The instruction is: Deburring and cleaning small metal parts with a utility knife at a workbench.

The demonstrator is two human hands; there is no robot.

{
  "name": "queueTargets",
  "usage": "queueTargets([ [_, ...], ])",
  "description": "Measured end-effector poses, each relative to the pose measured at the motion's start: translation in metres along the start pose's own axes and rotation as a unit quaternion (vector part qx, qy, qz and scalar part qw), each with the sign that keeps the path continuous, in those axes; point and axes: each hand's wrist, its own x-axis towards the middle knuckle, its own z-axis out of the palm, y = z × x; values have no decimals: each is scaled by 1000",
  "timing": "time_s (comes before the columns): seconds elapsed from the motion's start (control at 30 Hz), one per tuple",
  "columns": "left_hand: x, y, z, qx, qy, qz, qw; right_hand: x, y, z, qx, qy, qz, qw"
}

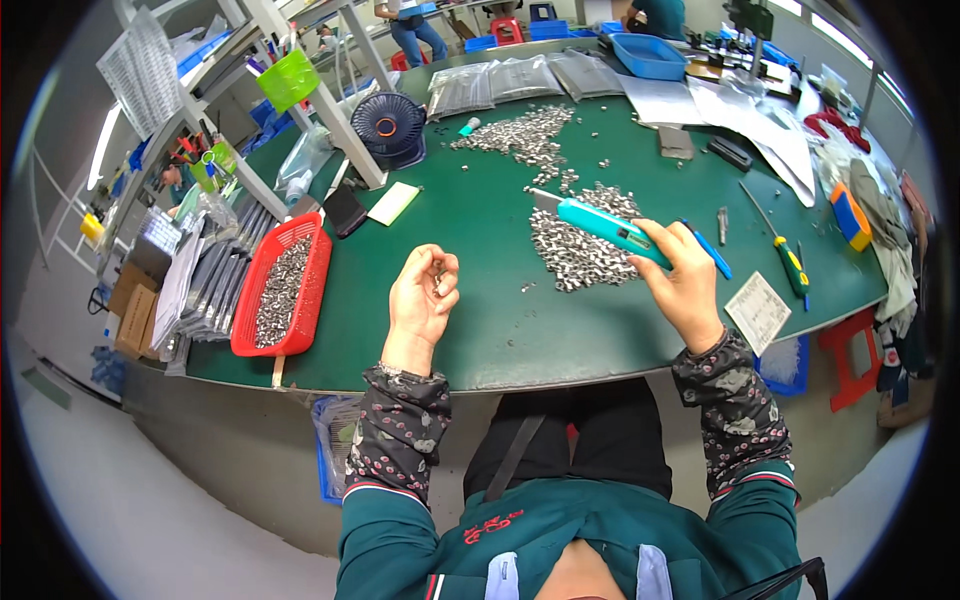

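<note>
My right hand [688, 282] grips a teal utility knife [606, 224], its blade end pointing left over the near pile of small shiny metal parts [582, 262]. The knife hides some of that pile. To the left, my left hand [422, 300] is turned palm up above the green table [470, 345], fingers curled in around a few small metal parts [437, 284], mostly hidden. Beyond the knife, a second spread of the same parts [525, 135] trails toward the near pile. A red plastic basket [322, 275] full of such parts stands left of my left hand.
A small fan [388, 128], a black pouch [344, 212] and a yellow notepad [394, 203] lie at left. Right of my right hand are a blue pen [708, 250], a screwdriver [790, 265] and a paper label [758, 312]. Plastic bags [525, 78] line the back.
</note>
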Motion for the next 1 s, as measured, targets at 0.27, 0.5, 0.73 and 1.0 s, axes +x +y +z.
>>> queueTargets([
  [0.27,4,-45,36,376,-52,-68,923,-41,20,-26,197,-18,128,972],
  [0.5,13,-91,56,739,-22,130,661,-43,21,-25,205,-48,131,969],
  [0.73,30,-73,48,444,-49,41,894,-27,19,-5,275,-62,162,946],
  [1.0,49,-38,3,-51,-38,-106,992,14,6,50,270,-160,153,937],
])
